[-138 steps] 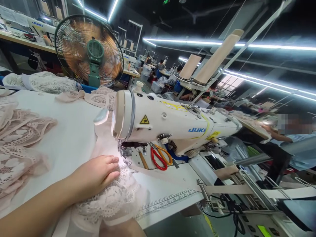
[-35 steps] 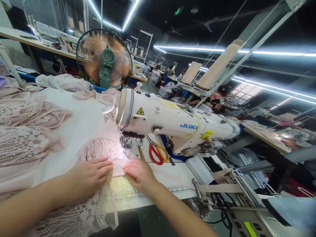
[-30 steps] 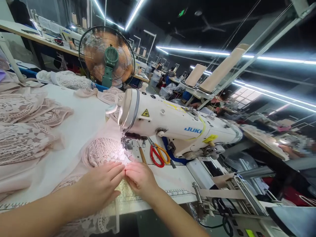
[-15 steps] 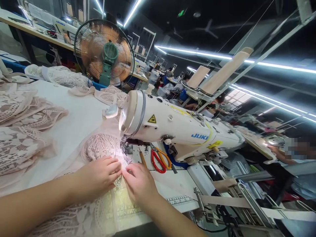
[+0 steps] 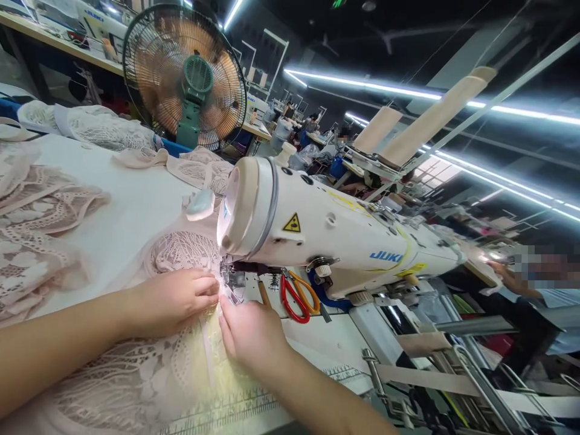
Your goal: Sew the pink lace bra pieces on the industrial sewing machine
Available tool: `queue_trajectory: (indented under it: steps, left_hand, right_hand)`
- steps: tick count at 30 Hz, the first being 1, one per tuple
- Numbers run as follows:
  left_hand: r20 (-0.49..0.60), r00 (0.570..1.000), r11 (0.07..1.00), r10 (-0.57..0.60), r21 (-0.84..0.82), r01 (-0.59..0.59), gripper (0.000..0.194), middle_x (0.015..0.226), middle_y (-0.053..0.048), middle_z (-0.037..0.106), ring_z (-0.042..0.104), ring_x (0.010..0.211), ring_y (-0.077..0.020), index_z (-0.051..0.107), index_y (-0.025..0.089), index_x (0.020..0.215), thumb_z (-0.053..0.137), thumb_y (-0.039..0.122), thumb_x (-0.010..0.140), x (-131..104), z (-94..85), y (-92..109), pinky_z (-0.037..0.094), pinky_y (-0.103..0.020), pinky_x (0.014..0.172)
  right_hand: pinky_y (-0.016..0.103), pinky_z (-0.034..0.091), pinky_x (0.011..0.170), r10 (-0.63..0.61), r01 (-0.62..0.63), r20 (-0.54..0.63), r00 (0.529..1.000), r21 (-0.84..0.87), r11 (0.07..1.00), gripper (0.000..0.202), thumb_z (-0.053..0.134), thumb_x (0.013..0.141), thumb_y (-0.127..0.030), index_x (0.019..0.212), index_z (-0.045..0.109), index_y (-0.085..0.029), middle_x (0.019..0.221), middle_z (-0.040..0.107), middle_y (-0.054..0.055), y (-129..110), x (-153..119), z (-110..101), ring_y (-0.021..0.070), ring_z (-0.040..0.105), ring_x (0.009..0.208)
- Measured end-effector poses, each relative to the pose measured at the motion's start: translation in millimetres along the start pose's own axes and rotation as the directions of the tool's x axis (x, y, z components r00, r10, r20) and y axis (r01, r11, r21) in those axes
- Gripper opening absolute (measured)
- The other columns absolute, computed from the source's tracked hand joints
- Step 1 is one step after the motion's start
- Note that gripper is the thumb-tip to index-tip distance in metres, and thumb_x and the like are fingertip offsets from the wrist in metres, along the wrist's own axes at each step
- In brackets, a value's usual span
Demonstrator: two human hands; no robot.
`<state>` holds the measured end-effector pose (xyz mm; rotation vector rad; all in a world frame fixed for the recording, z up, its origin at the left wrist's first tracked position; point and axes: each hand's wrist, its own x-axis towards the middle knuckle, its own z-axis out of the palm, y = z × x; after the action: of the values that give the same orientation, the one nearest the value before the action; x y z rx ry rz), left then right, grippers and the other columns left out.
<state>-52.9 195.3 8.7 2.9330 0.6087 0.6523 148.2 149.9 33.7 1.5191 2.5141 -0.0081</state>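
Observation:
A pale pink lace bra lies under the lit needle end of a white sewing machine, its cup bulging just beyond my fingers. My left hand presses on the lace with bent fingers, close to the presser foot. Opposite it, my right hand pinches the edge of the same piece, thumb and forefinger almost meeting the left fingertips. The exact stitching point is partly hidden by glare and fingers. More of the lace spreads toward me beneath my left forearm.
Red-and-orange-handled scissors lie under the machine arm. More lace pieces cover the table's left side. A large fan stands behind. At right are a metal tape feeder, thread cones and another person working.
My view has moved in and tilted down, so the machine looks larger. Both hands remain at the needle, with the right fingers slightly nearer the foot and the lace shifted a little.

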Motion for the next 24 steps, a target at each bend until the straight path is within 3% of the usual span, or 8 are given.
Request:
queue_trajectory:
  steps: [6, 12, 19, 24]
  left_hand:
    - [0.061, 0.998, 0.998, 0.003, 0.068, -0.008, 0.029, 0.114, -0.013, 0.07, 0.064, 0.103, -0.0264, 0.069, 0.017, 0.111, 0.051, 0.008, 0.089, -0.4, -0.5, -18.1, 0.053, -0.038, 0.089]
    - [0.097, 0.995, 0.99, 0.03, 0.134, -0.043, 0.038, 0.116, -0.011, 0.071, 0.066, 0.102, -0.0275, 0.07, 0.017, 0.115, 0.053, 0.003, 0.084, 0.9, 1.4, -29.3, 0.054, -0.038, 0.086]
    - [0.104, 0.994, 0.981, -0.031, 0.194, 0.01, 0.045, 0.119, -0.009, 0.071, 0.067, 0.1, -0.0242, 0.07, 0.02, 0.116, 0.047, -0.001, 0.084, 3.5, -0.6, -36.1, 0.053, -0.032, 0.08]
    - [0.081, 0.996, 0.969, -0.048, 0.244, 0.027, 0.045, 0.125, -0.01, 0.069, 0.062, 0.116, -0.0282, 0.069, 0.02, 0.118, 0.053, 0.0, 0.081, 0.9, 3.2, -46.2, 0.047, -0.04, 0.1]
  right_hand:
    - [0.034, 0.048, 0.051, 0.055, -0.039, 0.234, 0.971, -0.073, 0.997, 0.066, 0.053, 0.091, -0.023, 0.153, 0.033, -0.012, 0.07, 0.069, 0.013, -13.8, 6.5, -15.5, 0.0285, 0.069, 0.063]
    - [0.041, 0.053, 0.053, 0.078, -0.064, 0.236, 0.969, -0.07, 0.996, 0.062, 0.043, 0.098, -0.031, 0.154, 0.029, -0.009, 0.068, 0.069, 0.016, -17.4, 10.0, -14.2, 0.0326, 0.07, 0.064]
    - [0.041, 0.055, 0.056, 0.108, -0.089, 0.296, 0.949, -0.077, 0.993, 0.063, 0.042, 0.099, -0.032, 0.156, 0.024, -0.013, 0.074, 0.071, 0.016, -20.9, 9.6, -18.1, 0.0321, 0.071, 0.068]
    - [0.038, 0.053, 0.056, 0.111, -0.085, 0.297, 0.948, -0.099, 0.991, 0.065, 0.043, 0.099, -0.03, 0.156, 0.022, -0.01, 0.072, 0.07, 0.015, -21.6, 9.8, -17.8, 0.0306, 0.07, 0.068]
